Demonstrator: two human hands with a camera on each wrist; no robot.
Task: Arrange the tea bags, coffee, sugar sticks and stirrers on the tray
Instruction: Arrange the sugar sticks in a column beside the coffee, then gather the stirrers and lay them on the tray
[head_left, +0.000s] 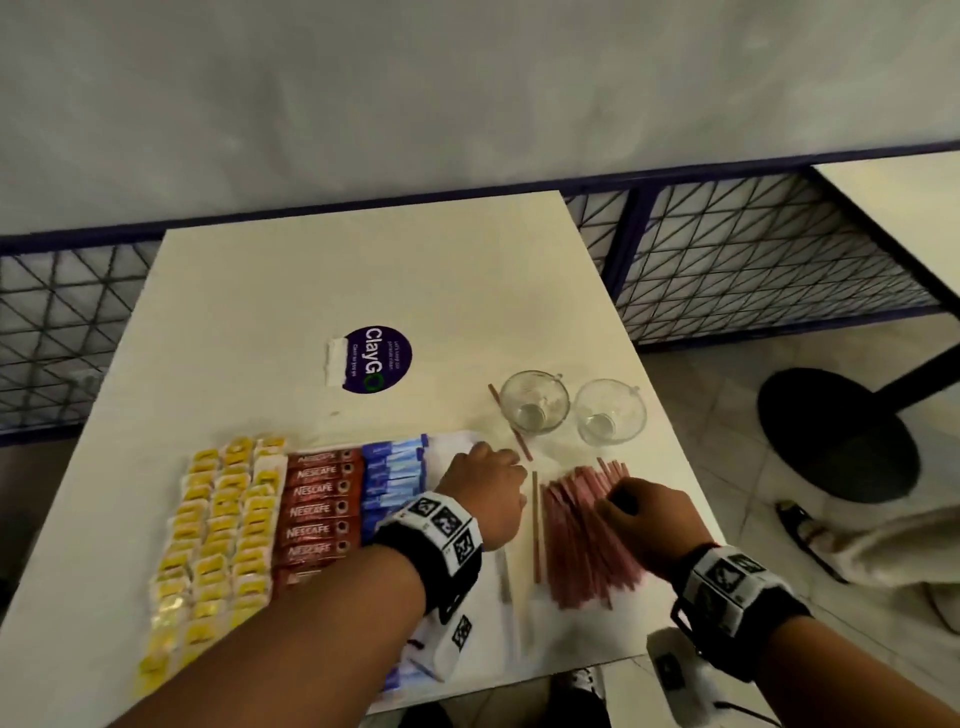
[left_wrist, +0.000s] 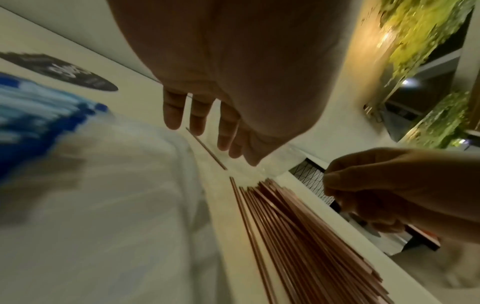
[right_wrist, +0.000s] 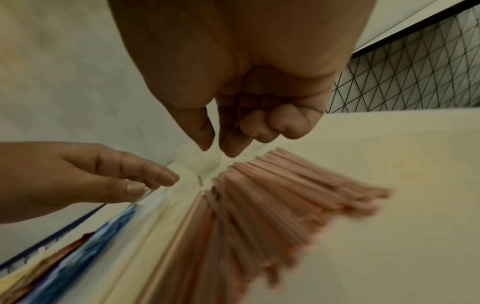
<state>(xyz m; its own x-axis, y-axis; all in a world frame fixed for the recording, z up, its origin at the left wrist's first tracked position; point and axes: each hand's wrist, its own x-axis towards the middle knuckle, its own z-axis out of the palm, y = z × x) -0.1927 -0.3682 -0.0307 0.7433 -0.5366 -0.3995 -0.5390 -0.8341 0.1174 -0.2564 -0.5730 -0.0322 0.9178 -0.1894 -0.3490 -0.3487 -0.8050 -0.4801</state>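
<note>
Yellow tea bags (head_left: 218, 530), red coffee sticks (head_left: 319, 512) and blue sugar sticks (head_left: 395, 473) lie in rows on a pale tray (head_left: 457, 447). A pile of pinkish-brown stirrers (head_left: 587, 535) sits on the table to the tray's right. One stirrer (head_left: 536, 525) lies alone beside the pile and another (head_left: 511, 423) lies further back. My left hand (head_left: 483, 488) hovers over the tray's right end, its fingers (left_wrist: 171, 115) straight and empty. My right hand (head_left: 639, 512) is above the pile's far end with fingers curled, and thumb and forefinger (right_wrist: 218, 150) nearly meet with nothing visible between them.
Two empty glass cups (head_left: 534, 401) (head_left: 610, 411) stand behind the stirrers near the table's right edge. A round purple sticker (head_left: 378, 358) marks the table's middle. A black stool base (head_left: 836, 431) and a mesh fence (head_left: 753, 254) are beyond the table.
</note>
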